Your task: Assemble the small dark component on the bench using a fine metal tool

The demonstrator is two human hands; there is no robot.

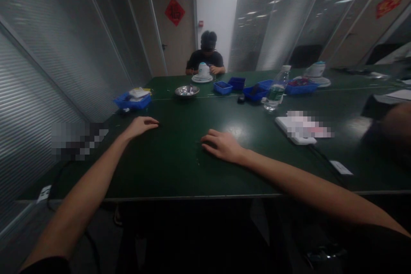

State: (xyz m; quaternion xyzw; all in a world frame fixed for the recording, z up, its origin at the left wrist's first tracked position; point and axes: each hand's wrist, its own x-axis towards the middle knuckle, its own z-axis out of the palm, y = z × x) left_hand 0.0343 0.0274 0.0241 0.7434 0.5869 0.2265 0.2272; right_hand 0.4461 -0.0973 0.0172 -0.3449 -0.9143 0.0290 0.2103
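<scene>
My left hand (141, 126) hovers over or rests on the left part of the dark green table (180, 171); I cannot tell which. Its fingers point right, loosely bent, with a narrow gap to the thumb, and nothing shows between them. Farther right, my right hand (221, 144) lies on the tabletop, palm down, its fingers slightly apart and pointing left. No object is seen in it. Bare green surface separates the two hands. Beyond the left hand sits a blue tray (133, 102) with white and yellow items. A shiny metal dish (187, 91) holds small white pieces.
Several blue bins (222, 87) stand mid-table, near a black mouse (241, 99) and a water bottle (276, 90). A white device (293, 132) with a cable lies right. Across the table a person (205, 58) sits behind a white object on a round base (202, 78).
</scene>
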